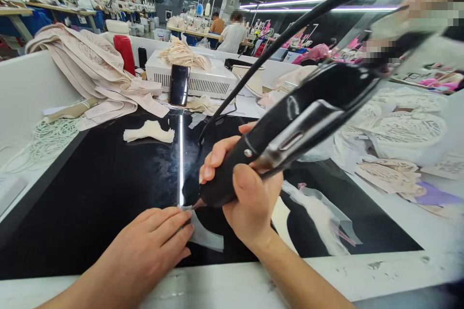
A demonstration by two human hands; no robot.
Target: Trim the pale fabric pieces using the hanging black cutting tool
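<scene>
My right hand [253, 193] is wrapped around a black corded hand tool [308, 111] with a silver lever along its side. The tool slants from upper right down to the left, and its lower end is close to my left fingertips. My left hand [159, 239] lies palm down, fingers extended together, pressing on a translucent whitish fabric piece [208, 237]. That curved piece rests on the black mat [90, 203], partly hidden under my fingers. Whether the tool tip touches the fabric is hard to make out.
Cream fabric pieces [148, 132] lie on the mat's far side; sheer scraps [315, 212] lie at right. Behind stand a white vented box [203, 77], a phone [180, 85] and a red object [124, 54]. Fabric [83, 63] drapes left; lace cups [406, 130] pile right. The black cable [275, 48] arches overhead.
</scene>
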